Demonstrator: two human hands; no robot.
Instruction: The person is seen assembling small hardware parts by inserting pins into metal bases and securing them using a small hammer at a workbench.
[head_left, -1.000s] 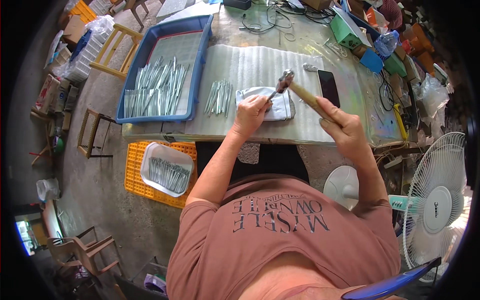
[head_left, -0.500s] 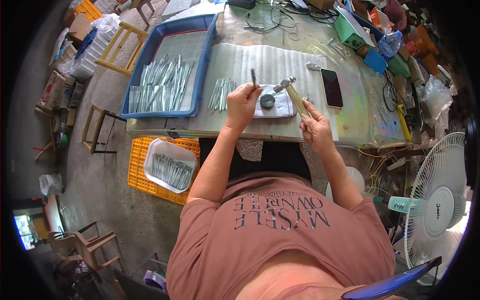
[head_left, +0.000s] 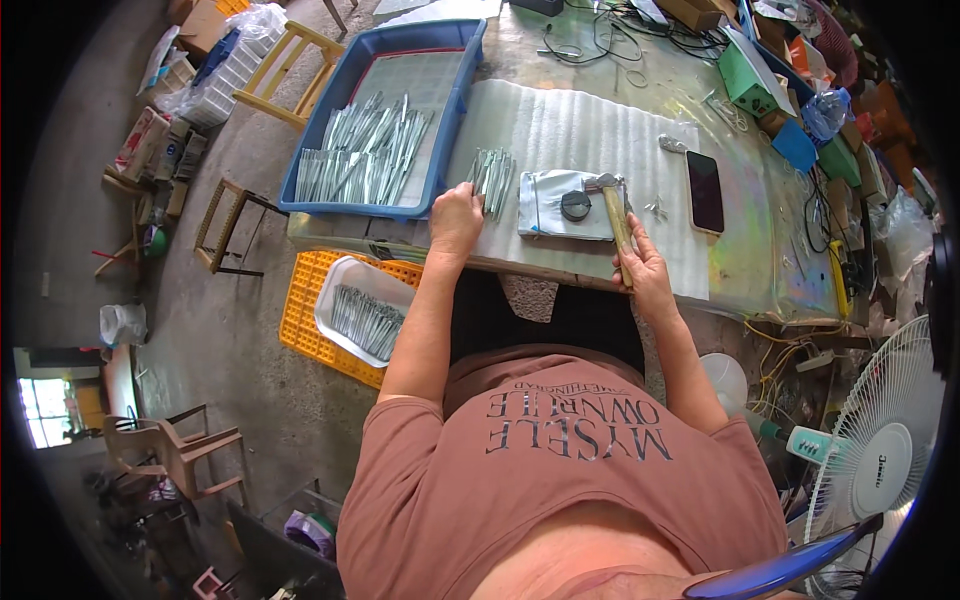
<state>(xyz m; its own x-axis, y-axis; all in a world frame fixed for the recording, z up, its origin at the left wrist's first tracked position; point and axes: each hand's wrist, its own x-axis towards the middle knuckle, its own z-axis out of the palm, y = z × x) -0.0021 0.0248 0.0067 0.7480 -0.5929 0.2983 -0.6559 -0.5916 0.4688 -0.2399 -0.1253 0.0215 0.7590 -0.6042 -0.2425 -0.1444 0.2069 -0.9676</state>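
My left hand [head_left: 456, 219] is at the left edge of a small pile of slim silvery metal pieces [head_left: 494, 182], its fingers pinched together; what they hold, if anything, is hidden. My right hand [head_left: 642, 267] grips the wooden handle of a hammer [head_left: 617, 220]. The hammer's metal head rests at the right side of a flat, pale wrapped block [head_left: 545, 222]. On that block, left of the hammer, sits a round dark disc [head_left: 575, 206]. Several small bits [head_left: 655, 209] lie right of the hammer on the white foam sheet [head_left: 560, 120].
A blue tray [head_left: 467, 75] of metal pieces stands at the left of the table. Below it, a white tub [head_left: 345, 278] of similar pieces rests on an orange crate [head_left: 297, 325]. A phone [head_left: 705, 195] lies at the right. A fan [head_left: 880, 455] stands near my right side.
My left hand has moved left and down from above the block to the small pile; the thin dark piece it held upright no longer shows. The hammer has come down onto the block.
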